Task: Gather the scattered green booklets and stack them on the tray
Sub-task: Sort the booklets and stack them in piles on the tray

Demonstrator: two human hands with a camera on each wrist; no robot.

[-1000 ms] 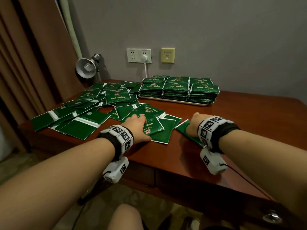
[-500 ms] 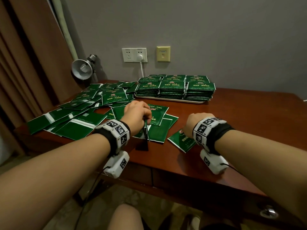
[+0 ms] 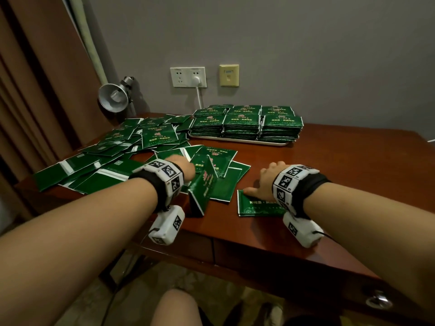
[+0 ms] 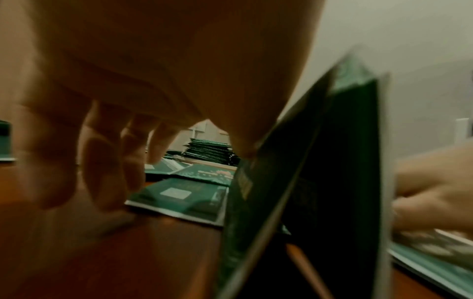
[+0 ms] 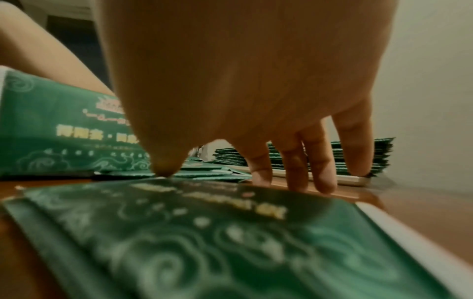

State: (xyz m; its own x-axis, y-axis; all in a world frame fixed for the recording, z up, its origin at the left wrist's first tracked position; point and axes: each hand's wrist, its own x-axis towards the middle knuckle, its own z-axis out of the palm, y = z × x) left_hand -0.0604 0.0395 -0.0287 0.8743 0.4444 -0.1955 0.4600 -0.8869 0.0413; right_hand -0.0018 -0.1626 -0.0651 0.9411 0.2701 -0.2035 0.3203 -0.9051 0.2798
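holding one green booklet (image 3: 203,184) upright on edge, the left hand (image 3: 182,167) pinches it; right hand (image 3: 266,182) lies flat, fingers (image 5: 261,168) straight on a second booklet (image 3: 256,205). better to slide that one under the pinched one before reaching past the fingertips to the tray (image 3: 237,140).

In the head view the wristband hides most of the left hand (image 3: 182,167), so its grip on the upright booklets (image 3: 202,184) cannot be read there. The right hand (image 3: 264,181) covers the 3 o'clock part of the flat booklet (image 3: 256,205). Cover lettering is too small or blurred to read. The tray (image 3: 237,140) shows only a thin rim under the stacks. The desk (image 3: 353,184) is cut off at 3 o'clock.
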